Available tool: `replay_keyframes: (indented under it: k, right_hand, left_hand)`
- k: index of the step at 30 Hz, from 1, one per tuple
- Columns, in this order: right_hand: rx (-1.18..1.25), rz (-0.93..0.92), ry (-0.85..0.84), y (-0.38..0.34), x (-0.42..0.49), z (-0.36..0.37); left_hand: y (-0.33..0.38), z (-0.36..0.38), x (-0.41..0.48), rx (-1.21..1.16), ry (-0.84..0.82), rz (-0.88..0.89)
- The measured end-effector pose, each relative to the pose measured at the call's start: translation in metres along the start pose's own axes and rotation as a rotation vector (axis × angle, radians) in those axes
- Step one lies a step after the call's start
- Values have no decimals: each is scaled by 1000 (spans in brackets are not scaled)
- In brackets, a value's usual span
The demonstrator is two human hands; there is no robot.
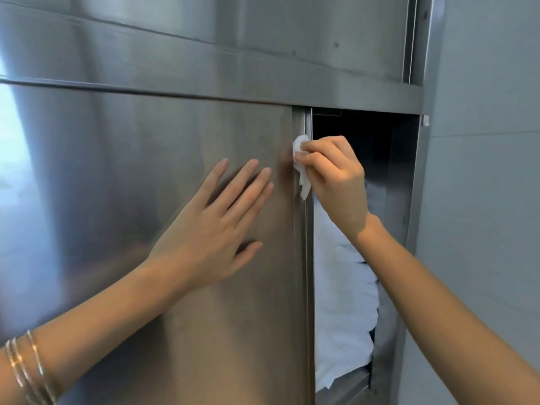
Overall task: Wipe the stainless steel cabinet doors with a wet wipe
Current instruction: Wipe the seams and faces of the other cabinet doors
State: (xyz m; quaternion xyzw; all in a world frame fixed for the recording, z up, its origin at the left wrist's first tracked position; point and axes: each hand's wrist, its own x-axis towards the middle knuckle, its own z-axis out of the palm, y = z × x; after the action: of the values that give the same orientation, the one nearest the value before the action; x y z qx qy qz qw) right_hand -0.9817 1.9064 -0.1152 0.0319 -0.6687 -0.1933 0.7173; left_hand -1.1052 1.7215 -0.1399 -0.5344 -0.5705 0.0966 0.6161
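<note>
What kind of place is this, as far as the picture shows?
Probably a service or storage room, perhaps in a commercial kitchen or laundry. The signs: steel cabinet doors, what seem to be white cloths piled inside, and a plain grey wall.

Much of the wet wipe is bunched out of sight under the fingers of the right hand. The left hand hides its palm against the cabinet door, which runs off the left and bottom edges. The top of the opening is too dark to read. The white bundle below, partly behind the right forearm, could be cloth or paper. The bracelets are cut by the corner.
</note>
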Motion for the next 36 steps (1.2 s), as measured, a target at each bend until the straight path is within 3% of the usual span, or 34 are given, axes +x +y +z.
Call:
replay_keyframes:
  k: [6,9,13,20,23,29,33,36]
  right_hand:
    - [54,-91,-200,3,-25,-16]
    - [67,-97,-78,19,19,-3]
    - [140,54,111,18,30,14]
    - [311,-5,-45,14,-42,-4]
    - [401,163,7,17,-23,1]
    - [446,188,57,-6,-88,2]
    - [442,75,-41,-15,-158,-19]
    - [539,199,59,-13,-138,-21]
  left_hand:
    - [1,1,0,-2,14,0]
    - [0,3,0,-4,22,2]
    - [2,5,-1,-49,33,-23]
    - [0,2,0,-24,30,-44]
    - [5,-5,1,-18,3,-69]
    - [84,6,-24,-72,-6,-220]
    - [132,19,-44,-105,3,-358]
    - [147,25,-53,-129,18,-393]
